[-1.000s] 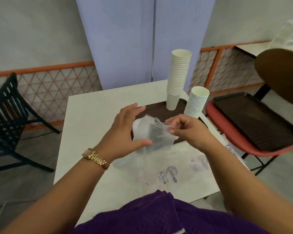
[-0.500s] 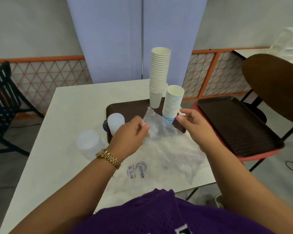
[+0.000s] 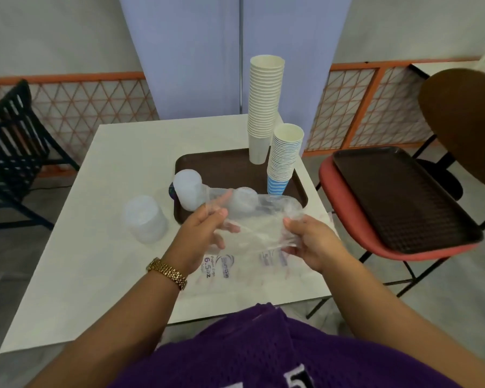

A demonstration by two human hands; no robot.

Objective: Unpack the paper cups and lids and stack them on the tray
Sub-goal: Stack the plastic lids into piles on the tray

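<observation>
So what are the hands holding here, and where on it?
Both hold a clear plastic bag stretched above the table: left hand pinches its left end, right hand grips its right end.

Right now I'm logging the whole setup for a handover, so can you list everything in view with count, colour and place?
Plain cup stack: one, cream white, far side of the tray.
Striped cup stack: one, blue and white, tray's right side.
Tray: one, dark brown, on the table.
Lid stacks: three, translucent white; one on the table left of the tray, one at the tray's left edge, one seen through the wrapper.
Clear wrapper: one, held up between both hands.
Printed bag: one, clear with purple print, flat on the table.
Table: one, white.
Second tray: one, dark, on a red chair seat.
Black chair: one, left.
Left hand: pinches the wrapper.
Right hand: grips the wrapper.
</observation>
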